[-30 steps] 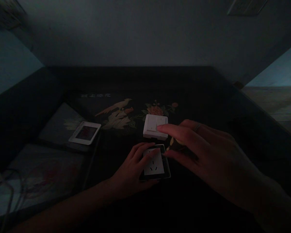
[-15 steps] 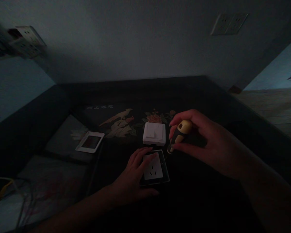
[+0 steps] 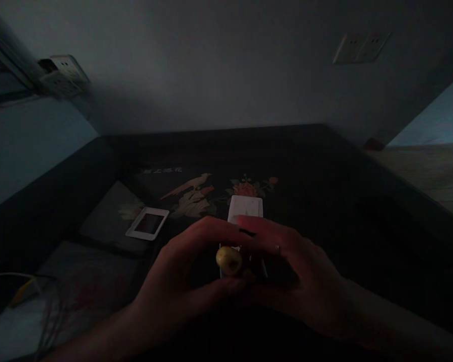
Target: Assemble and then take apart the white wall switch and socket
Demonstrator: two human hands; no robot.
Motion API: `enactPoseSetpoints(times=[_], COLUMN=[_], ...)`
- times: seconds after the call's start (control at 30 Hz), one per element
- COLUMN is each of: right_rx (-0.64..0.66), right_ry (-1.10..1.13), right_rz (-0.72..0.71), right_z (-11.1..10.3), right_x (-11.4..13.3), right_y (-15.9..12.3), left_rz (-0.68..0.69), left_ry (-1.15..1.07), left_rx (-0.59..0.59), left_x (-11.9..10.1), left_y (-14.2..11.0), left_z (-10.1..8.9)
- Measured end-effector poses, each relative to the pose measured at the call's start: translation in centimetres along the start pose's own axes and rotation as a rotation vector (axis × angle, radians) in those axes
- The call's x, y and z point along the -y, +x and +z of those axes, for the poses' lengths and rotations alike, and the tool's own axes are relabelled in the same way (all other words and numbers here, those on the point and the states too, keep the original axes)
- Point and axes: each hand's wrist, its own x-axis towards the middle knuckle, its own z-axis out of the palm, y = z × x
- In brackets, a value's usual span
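Note:
My left hand (image 3: pixel 181 271) and my right hand (image 3: pixel 290 261) meet in the middle, their fingers curled around a screwdriver. The yellow and black screwdriver (image 3: pixel 228 260) points its rounded handle end at me; its shaft is hidden. Just beneath the hands lies a socket panel (image 3: pixel 265 269), mostly covered, with only bits of its edge showing. Beyond the fingertips sits a white switch (image 3: pixel 246 203), its near part hidden by my right fingers. A ring shows on my right hand. Deep shadow hides the exact finger contacts.
A white rectangular frame (image 3: pixel 139 232) lies at the left on the dark table (image 3: pixel 305 201), which has a bird and flower picture. Cables (image 3: pixel 41 291) are at the lower left. Wall sockets (image 3: pixel 361 48) are at the upper right, with more sockets (image 3: pixel 66 75) at the upper left.
My right hand has moved left with the screwdriver, over the socket panel. My left hand has lifted off the panel's face and closed around the screwdriver too. The view has tilted slightly.

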Motion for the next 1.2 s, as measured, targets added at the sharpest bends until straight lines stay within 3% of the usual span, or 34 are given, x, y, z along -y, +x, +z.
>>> enactPoseSetpoints(times=[0.2,0.37,0.47,0.6,0.8,1.03,1.2], right_rx=[-0.050,-0.068,-0.042,0.082,0.208,0.267,0.254], right_ry=[0.106,0.107,-0.023,-0.264,-0.408,-0.406,-0.403], right_rz=[-0.077,-0.094,-0.030,0.056,0.115,0.172,0.160], right_z=[1.3,1.1,0.5,0.7,2.5,3.2,3.4], right_x=[-0.7,-2.0,-3.7,-6.4,-8.2,-8.8,-8.9], right_y=[-0.1,0.0,-0.4,-3.1,-7.7,-8.1,-8.3], left_rz=[0.050,0.101,0.071,0.149,0.185,0.207,0.150], left_ry=[-0.024,-0.095,0.012,0.115,0.238,0.216,0.255], left_rx=[-0.034,-0.097,-0.204,-0.283,-0.284,-0.189,-0.232], left_x=[1.4,0.5,-0.4,-0.9,0.4,1.4,1.7], left_y=[-0.2,0.5,0.6,0.4,0.7,1.0,1.1], left_z=[0.2,-1.1,-2.8,-4.1,-3.2,-2.4,-2.3])
